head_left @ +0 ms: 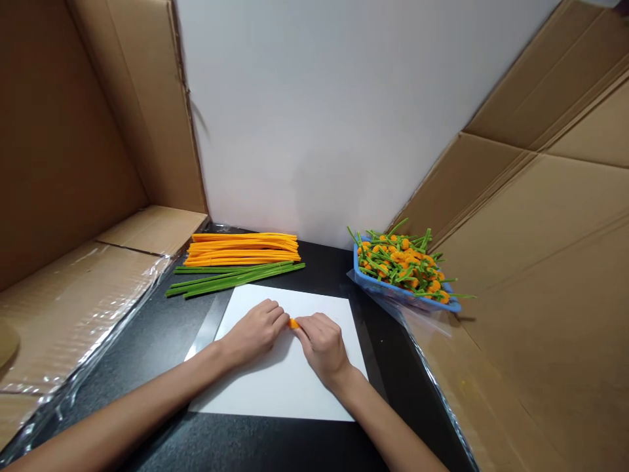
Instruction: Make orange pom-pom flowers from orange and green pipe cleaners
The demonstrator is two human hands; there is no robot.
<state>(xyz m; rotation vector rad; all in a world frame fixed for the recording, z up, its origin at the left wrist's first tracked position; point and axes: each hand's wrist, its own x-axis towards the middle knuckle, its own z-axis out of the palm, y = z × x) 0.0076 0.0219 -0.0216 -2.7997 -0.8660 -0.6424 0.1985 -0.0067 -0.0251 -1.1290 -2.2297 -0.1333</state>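
Above a white sheet (pixel 295 387), my left hand (pixel 263 330) and my right hand (pixel 322 341) meet with closed fingers. Between their fingertips shows a short bit of orange pipe cleaner (pixel 293 324), pinched from both sides. Most of that piece is hidden by the fingers, so its full shape cannot be made out. Behind the left hand lie a bundle of orange pipe cleaners (pixel 243 249) and, just in front of it, several green pipe cleaners (pixel 230 280).
A blue basket (pixel 407 295) at the back right is heaped with small orange and green pipe cleaner pieces (pixel 400 259). Cardboard panels (pixel 550 249) stand on both sides of the black table (pixel 196 442). A white wall (pixel 314 118) rises behind.
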